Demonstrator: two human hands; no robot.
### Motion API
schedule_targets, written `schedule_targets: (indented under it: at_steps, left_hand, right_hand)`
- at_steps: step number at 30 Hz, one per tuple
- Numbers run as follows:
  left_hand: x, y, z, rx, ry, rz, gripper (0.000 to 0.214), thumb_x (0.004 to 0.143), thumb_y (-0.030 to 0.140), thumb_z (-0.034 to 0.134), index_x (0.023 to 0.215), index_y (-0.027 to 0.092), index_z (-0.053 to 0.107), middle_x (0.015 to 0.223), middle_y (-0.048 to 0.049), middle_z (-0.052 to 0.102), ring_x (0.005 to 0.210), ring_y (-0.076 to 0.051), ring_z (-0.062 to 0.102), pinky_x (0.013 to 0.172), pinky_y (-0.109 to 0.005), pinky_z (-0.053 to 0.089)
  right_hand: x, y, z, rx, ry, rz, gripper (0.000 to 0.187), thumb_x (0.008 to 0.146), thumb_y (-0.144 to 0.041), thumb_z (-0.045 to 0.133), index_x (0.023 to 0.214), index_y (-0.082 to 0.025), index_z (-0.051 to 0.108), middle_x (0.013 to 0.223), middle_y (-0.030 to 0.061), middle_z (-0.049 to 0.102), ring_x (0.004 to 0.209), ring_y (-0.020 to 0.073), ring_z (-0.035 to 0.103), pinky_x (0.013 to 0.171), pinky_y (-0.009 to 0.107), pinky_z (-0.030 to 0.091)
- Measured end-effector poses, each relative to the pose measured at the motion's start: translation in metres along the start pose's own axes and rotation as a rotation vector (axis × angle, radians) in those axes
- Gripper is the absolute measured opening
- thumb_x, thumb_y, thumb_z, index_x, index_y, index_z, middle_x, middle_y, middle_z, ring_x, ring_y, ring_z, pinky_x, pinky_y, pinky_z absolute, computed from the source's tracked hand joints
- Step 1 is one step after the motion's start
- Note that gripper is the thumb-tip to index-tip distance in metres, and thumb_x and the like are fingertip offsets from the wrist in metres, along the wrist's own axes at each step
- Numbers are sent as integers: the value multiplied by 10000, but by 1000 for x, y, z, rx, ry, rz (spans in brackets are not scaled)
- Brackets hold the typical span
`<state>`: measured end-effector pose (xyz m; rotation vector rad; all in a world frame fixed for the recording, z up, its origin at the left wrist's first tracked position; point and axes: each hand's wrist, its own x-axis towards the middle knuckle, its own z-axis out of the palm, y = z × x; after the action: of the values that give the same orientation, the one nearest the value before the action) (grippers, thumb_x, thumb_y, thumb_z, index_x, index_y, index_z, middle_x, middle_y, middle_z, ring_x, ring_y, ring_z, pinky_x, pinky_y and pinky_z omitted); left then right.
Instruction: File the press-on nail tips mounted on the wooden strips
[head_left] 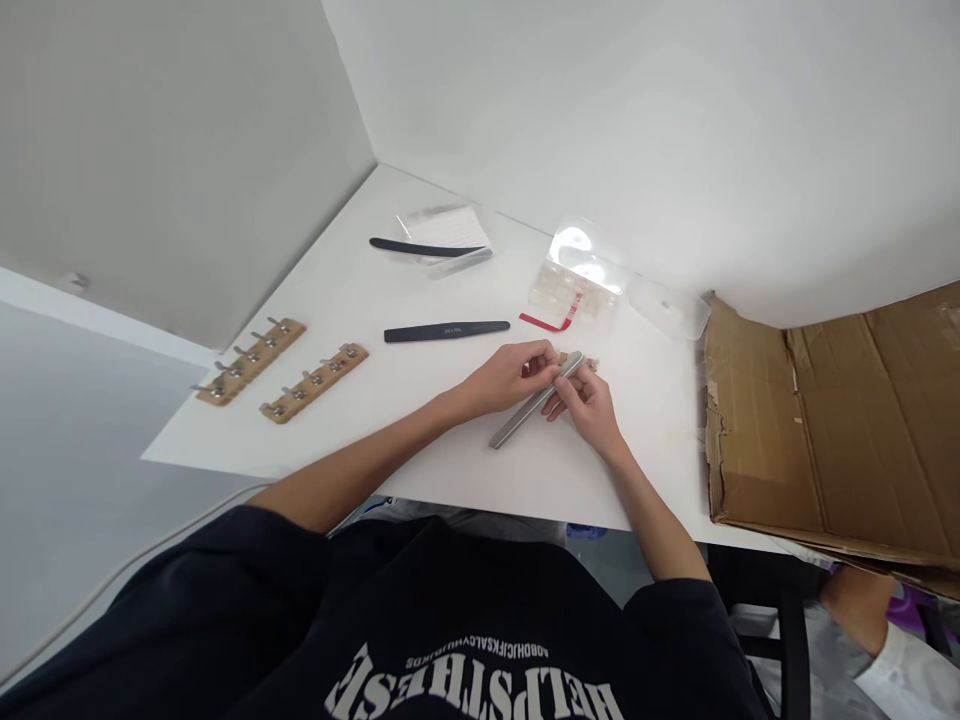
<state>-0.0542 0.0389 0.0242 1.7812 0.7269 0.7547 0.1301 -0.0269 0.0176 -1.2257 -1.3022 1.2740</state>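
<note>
A grey nail file lies at a slant in front of me, with its lower end just above the white table. My right hand is closed on its upper part, the thumb pressed along it. Close against the file, my left hand has its fingertips pinched together; whatever is between them is too small or hidden to name. Small tan pieces show just behind the fingers. Beyond my left hand rests a straight black nail file.
A clear plastic case with a red strip sits behind the hands. A curved dark file overlaps a clear packet. Two wooden strips with metal clips lie left. A cardboard box stands right, a person's arm below it.
</note>
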Motion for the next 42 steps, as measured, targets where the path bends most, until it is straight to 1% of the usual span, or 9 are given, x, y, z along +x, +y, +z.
schedule_targets:
  at_steps: [4,10,16,21,26,29,32,36,42]
  left_hand:
    - [0,2,1,26,-38,20,213,961,338,568,804,194,555,730,8,573,656,-126,490,629,-276,398]
    - [0,2,0,15,12,-1,186,943,338,570,820,199,556,723,11,565,673,-135,508,633,-275,410]
    - [0,3,1,14,-2,-4,199,943,327,565,797,195,538,720,17,556,654,-124,483,625,-273,396]
    - [0,0,2,-3,40,-31,190,944,339,569,819,196,557,736,13,563,682,-132,499,631,-269,410]
    - [1,-2,4,-6,15,-27,205,943,336,566,795,196,540,727,12,549,669,-130,490,620,-268,400]
    - [1,-5,6,-3,37,-26,198,943,327,563,797,196,531,738,11,551,670,-131,488,622,-269,404]
    - [2,-10,10,-46,103,-39,195,951,338,563,821,196,533,766,10,557,693,-132,502,645,-268,436]
    - [2,-16,18,-137,168,-84,245,960,396,575,829,197,522,748,15,558,666,-128,518,619,-261,452]
    - [5,-23,19,-222,144,-104,274,959,415,594,819,189,528,731,16,556,641,-118,514,581,-244,438]
  right_hand:
    - [2,-1,-4,5,58,-13,452,906,-660,683,910,-221,572,624,-24,668,549,181,714,520,327,645]
    - [-1,3,3,10,-48,33,453,909,-658,676,931,-218,575,622,-20,682,532,185,712,532,336,647]
    - [0,0,0,15,15,12,455,903,-660,686,898,-218,577,604,-19,679,524,185,712,514,319,630]
    - [-1,0,4,33,-72,40,488,883,-690,684,911,-215,577,627,-5,698,545,193,726,522,326,641]
    - [2,1,-2,31,6,29,459,909,-668,675,884,-219,582,586,-18,680,528,193,718,518,326,642]
    - [3,4,-1,44,-11,41,458,910,-663,675,846,-225,559,577,-20,676,508,183,705,496,310,627]
    - [0,9,10,60,-74,71,466,899,-669,682,892,-216,573,625,-5,708,515,175,707,488,293,617]
    - [-3,15,20,77,-50,73,488,893,-684,678,941,-205,599,655,2,717,505,168,698,480,289,613]
    - [10,20,8,128,-78,106,478,902,-679,672,905,-210,582,621,-8,697,484,171,683,451,288,601]
